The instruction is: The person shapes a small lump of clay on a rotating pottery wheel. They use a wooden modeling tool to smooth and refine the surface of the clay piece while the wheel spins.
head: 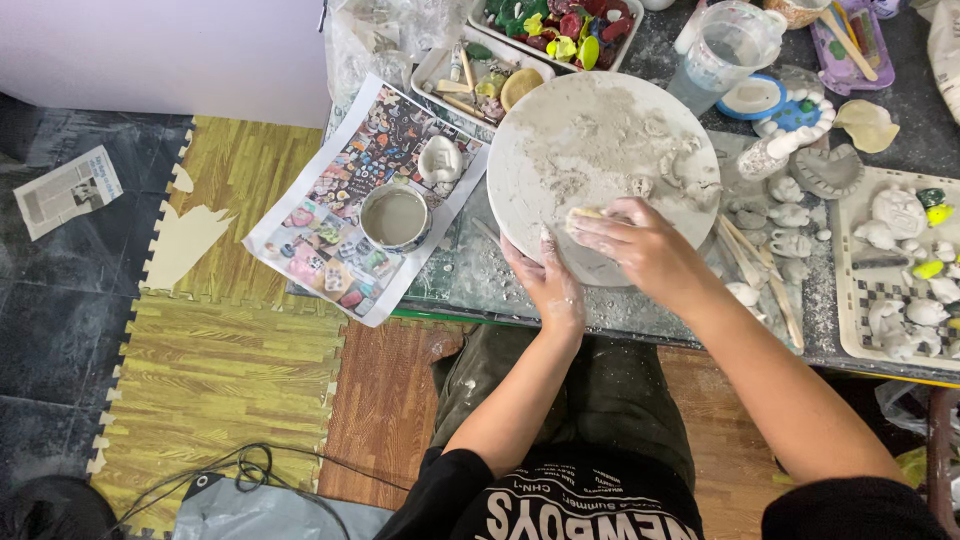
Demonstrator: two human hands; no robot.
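A round white board (580, 130) smeared with grey clay lies on the worktable, tilted over its near edge. My left hand (548, 285) grips the board's near rim from below, fingers dusted with clay. My right hand (640, 245) presses a small yellowish sponge (583, 214) against the board's lower part. Clay crumbs and small lumps (690, 170) sit on the board's right side.
A bowl of grey slip (394, 217) stands on a printed colour sheet (330, 235) at the left. Trays of painted figures (560, 25) and unpainted clay figures (900, 270), wooden tools (755, 265) and a plastic jug (725, 50) crowd the table. Foam mats and a cable cover the floor.
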